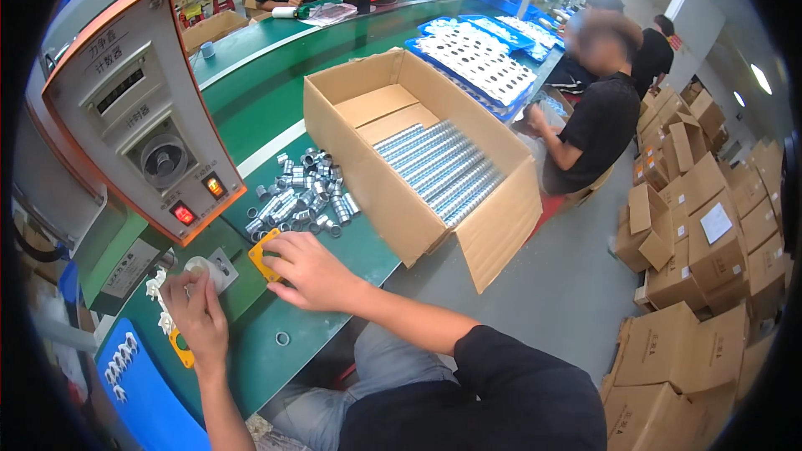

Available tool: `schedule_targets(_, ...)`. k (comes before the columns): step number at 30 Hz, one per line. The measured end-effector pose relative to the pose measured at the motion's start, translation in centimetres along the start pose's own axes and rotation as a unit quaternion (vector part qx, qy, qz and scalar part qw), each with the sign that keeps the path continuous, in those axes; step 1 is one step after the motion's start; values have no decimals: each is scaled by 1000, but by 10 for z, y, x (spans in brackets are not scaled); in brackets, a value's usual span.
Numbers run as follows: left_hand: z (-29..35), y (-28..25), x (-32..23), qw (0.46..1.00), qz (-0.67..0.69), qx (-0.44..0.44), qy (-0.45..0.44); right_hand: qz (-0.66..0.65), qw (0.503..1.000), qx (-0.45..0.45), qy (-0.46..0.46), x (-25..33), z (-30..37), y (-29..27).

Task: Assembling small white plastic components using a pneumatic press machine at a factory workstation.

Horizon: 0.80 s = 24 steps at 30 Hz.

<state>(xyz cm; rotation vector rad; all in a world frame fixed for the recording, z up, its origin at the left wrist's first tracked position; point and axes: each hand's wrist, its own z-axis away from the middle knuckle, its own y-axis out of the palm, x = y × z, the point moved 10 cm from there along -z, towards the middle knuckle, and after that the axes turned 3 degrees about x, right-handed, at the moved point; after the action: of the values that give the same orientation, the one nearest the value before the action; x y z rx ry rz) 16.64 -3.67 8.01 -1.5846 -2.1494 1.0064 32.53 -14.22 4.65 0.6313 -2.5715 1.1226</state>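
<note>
My left hand point(196, 305) is at the base of the machine, its fingers bent and drawn together at a white round part point(198, 265). That part is beside a small metal plate point(224, 269); the fingers hide some of it. My right hand point(309, 270) has its fingers apart, touching a yellow block point(265, 255) with holes. Another yellow piece point(181, 349) shows beside my left wrist. White plastic pieces point(159, 292) sit left of my left hand. On the green table point(334, 334), a single metal ring point(282, 338) lies near the front edge.
The orange-edged machine point(142, 108) with a dial and lit switches stands at left. Loose metal sleeves point(305, 196) lie behind my right hand, next to a carton point(359, 167) holding rows of metal parts. A blue tray point(146, 392) is front left. A co-worker point(597, 117) sits beyond.
</note>
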Motion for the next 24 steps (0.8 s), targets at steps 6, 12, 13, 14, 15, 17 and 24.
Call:
schedule_targets(6, -6, -4, 0, 1000, 0, -4, -28, 2, 1000, 3, -3, 1, 0, -2)
schedule_targets(12, 4, -3, 18, 995, 26, -9, -91, -7, 1000, 17, -6, -1, 0, 1)
schedule_targets(13, 7, -3, 23, 992, 35, -8, -120, -5, 1000, 12, -6, -1, 0, 1)
schedule_targets(14, 7, -2, 17, 995, 19, -2, -97, -3, 1000, 8, -7, 0, -1, 1)
schedule_targets(15, 7, -2, 12, 997, 2, 3, -74, -6, 1000, 8, -11, 1, -1, 1)
schedule_targets(17, 8, -4, 9, 997, -21, 18, -73, -6, 1000, 15, 1, -1, -2, 2)
schedule_targets(24, 72, -33, 22, 973, -143, 59, -170, -11, 999, 38, 19, -4, 2, -3)
